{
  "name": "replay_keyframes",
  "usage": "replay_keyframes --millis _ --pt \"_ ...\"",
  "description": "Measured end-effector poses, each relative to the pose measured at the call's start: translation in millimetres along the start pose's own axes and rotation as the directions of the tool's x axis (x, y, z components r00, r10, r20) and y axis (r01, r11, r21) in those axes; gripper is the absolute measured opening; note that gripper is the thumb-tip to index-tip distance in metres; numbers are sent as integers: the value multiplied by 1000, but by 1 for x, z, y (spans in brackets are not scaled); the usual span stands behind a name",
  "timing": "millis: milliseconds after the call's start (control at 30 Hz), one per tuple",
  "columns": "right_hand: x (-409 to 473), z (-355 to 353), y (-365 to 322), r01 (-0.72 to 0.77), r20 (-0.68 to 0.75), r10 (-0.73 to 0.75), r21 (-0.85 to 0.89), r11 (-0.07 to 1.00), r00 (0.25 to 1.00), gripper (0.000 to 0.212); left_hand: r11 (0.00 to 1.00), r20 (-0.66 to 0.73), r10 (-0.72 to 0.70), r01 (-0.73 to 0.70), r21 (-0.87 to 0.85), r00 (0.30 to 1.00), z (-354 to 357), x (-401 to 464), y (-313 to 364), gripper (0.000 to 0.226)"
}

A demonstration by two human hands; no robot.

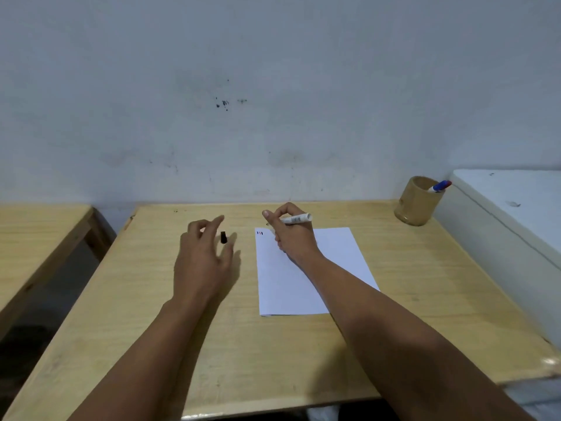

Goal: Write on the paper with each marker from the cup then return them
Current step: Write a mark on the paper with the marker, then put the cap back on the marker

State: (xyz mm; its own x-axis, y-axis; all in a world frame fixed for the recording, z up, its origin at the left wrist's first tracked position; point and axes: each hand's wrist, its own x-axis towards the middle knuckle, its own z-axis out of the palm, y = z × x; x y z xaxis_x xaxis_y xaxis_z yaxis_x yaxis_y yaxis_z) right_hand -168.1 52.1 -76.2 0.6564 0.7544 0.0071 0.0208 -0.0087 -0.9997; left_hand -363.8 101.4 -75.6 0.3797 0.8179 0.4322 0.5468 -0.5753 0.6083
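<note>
A white sheet of paper [306,278] lies on the wooden table [425,284], with small blue, red and dark marks [260,233] at its top left corner. My right hand [291,235] rests on the paper's top edge, shut on a white marker [297,219] whose tip is hidden by my fingers. A black cap [223,237] lies on the table left of the paper. My left hand [203,256] hovers over that cap, fingers apart and blurred, holding nothing. A bamboo cup [417,200] at the far right holds a blue-and-red capped marker [439,186].
A pale wall runs behind the table. A white box-like surface [516,214] stands against the table's right side, right next to the cup. A second wooden table [39,235] sits to the left across a dark gap.
</note>
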Motion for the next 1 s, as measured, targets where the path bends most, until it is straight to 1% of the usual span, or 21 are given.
replay_keyframes --millis 67,133,233,300,367,433,467,533,633,700,800,900,1000 --pt "-3 -5 -12 9 3 -10 54 999 1000 32 995 90 -64 57 83 994 1 17 -11 48" --pt "-10 -11 -30 14 36 -17 102 995 999 27 988 155 -74 51 149 985 5 27 -19 39" --pt "-20 -24 -52 -2 86 -12 153 988 996 31 985 135 -72 49 165 988 10 34 -20 26" --pt "-26 -33 -60 3 69 -13 136 991 998 29 986 117 -104 87 144 988 9 36 -16 20" --pt "-35 -44 -64 21 40 -26 121 992 999 22 981 125 -187 180 71 974 5 38 -9 14" --pt "-45 -56 -68 26 17 -29 144 989 999 11 940 153 -297 316 -125 943 0 43 2 10" --pt "-49 -61 -70 21 21 -25 166 986 999 9 890 187 -341 380 -252 921 -4 47 10 10" --pt "-57 -69 -73 3 43 -12 206 979 999 15 755 259 -384 463 -465 886 -13 52 31 13" --pt "-68 -77 -76 -5 101 -16 207 978 995 20 572 328 -386 502 -648 862 -28 52 64 12" --pt "-76 -81 -78 29 143 -50 144 989 988 22 494 367 -375 519 -698 851 -34 51 80 10" --pt "-83 -86 -79 118 139 -120 21 993 983 24 429 406 -371 542 -723 835 -38 51 95 10" --pt "-85 -91 -76 189 111 -180 -69 980 977 25 421 423 -343 540 -729 839 -37 49 107 10" --pt "-85 -97 -75 207 96 -198 -91 974 975 26 438 433 -321 537 -721 843 -36 46 121 10"
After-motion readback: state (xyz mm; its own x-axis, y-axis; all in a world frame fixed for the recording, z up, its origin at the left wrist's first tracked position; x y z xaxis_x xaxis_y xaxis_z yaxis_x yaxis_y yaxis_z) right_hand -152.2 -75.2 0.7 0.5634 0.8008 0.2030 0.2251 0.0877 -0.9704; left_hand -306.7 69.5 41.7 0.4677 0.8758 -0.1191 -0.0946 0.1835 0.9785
